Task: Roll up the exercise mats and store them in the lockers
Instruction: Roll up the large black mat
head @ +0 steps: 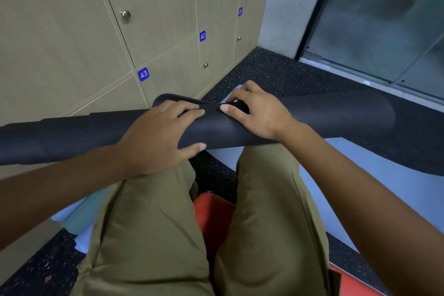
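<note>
A black exercise mat [324,118], rolled into a long tube, lies across my knees from left to right. My left hand [158,137] wraps over the roll's middle, thumb below and fingers on top. My right hand [254,110] sits just right of it, its fingers curled on the loose edge and a dark strap at the top of the roll. Beige lockers [168,19] with metal knobs and blue number tags 43, 42 and 41 stand directly ahead, all doors closed.
A light blue mat [384,190] lies flat on the dark speckled floor [276,72] beneath me. A red mat or cushion [213,218] shows between my legs. A glass door [384,19] with a dark frame stands at the right.
</note>
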Demonstrator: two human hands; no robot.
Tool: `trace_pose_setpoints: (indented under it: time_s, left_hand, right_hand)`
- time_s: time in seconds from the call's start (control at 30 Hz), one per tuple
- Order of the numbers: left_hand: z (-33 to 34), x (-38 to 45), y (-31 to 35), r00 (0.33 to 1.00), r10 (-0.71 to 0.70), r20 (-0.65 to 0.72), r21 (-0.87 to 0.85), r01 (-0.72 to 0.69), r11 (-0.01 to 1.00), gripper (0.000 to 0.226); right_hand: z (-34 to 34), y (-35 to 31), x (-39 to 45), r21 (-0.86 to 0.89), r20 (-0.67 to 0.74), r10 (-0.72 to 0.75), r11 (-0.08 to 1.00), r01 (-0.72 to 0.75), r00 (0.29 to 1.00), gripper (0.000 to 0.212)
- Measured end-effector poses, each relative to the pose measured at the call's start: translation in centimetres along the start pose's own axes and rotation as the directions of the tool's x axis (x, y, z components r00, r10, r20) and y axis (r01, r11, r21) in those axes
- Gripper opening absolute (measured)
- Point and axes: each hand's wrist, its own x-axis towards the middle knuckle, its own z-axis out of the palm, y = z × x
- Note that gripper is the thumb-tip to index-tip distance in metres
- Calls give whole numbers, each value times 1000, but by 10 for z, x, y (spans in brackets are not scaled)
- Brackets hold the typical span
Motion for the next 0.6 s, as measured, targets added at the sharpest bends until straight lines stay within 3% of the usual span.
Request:
trace_pose_setpoints:
  time_s: [0.13,0.2,0.4,0.6]
  left_hand:
    - [16,10,-3,999,32,-3,131,-31,991,99]
    - [19,22,-9,999,9,48,136,-15,991,107]
    - [22,54,-17,986,-24,165,149,-1,989,106]
    - [43,77,-17,977,-98,191,301,36,953,106]
  right_hand:
    - [-3,7,5,-105,8,-42,994,43,999,70]
    - [-1,11,5,-127,21,-31,991,33,999,70]
    - [6,19,18,-90,43,68,994,-64,997,63]
    - [6,29,43,-55,148,125,991,-118,981,65]
